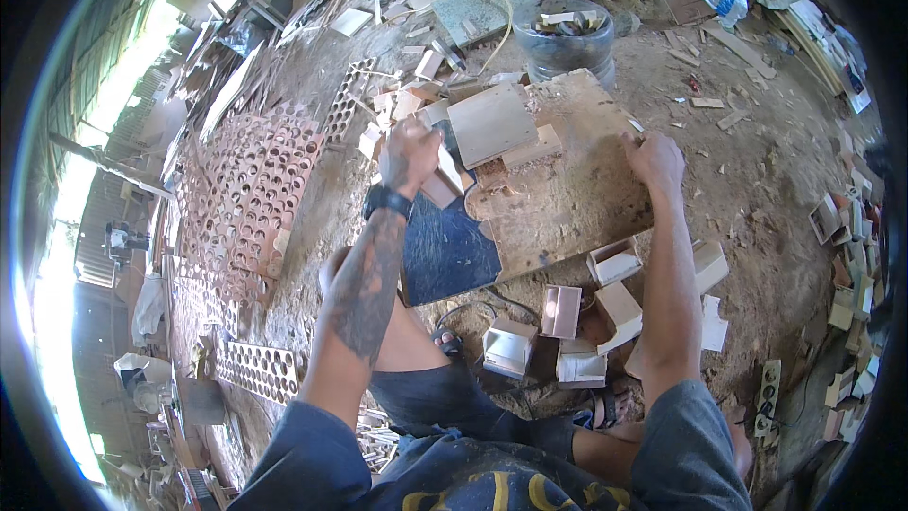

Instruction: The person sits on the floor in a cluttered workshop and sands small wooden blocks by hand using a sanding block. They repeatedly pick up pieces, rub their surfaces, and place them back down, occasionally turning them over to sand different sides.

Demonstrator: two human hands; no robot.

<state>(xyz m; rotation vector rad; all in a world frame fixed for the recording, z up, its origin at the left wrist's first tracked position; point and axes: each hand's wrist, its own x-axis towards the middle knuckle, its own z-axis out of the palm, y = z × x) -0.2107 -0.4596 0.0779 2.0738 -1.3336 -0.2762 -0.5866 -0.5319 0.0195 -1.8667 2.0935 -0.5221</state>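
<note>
My left hand (410,156), with a black watch at the wrist, is closed at the upper left of the worktop. Its fingers are against a small pale wooden piece (442,185); their undersides are hidden. A square wooden panel (492,123) lies just right of that hand, partly over a narrower wood strip (534,149). Beneath them is a worn plywood board (567,213), with a dark blue surface (449,251) at its left. My right hand (655,163) is closed at the board's right edge. A small pale bit shows by its fingertips, too small to name.
Several small wooden boxes (560,312) lie near my legs. Wood offcuts (402,106) are heaped beyond my left hand. Sheets with round holes (246,189) cover the left floor. A plastic-lined tub (567,47) stands behind the board. More pieces (842,308) line the far right.
</note>
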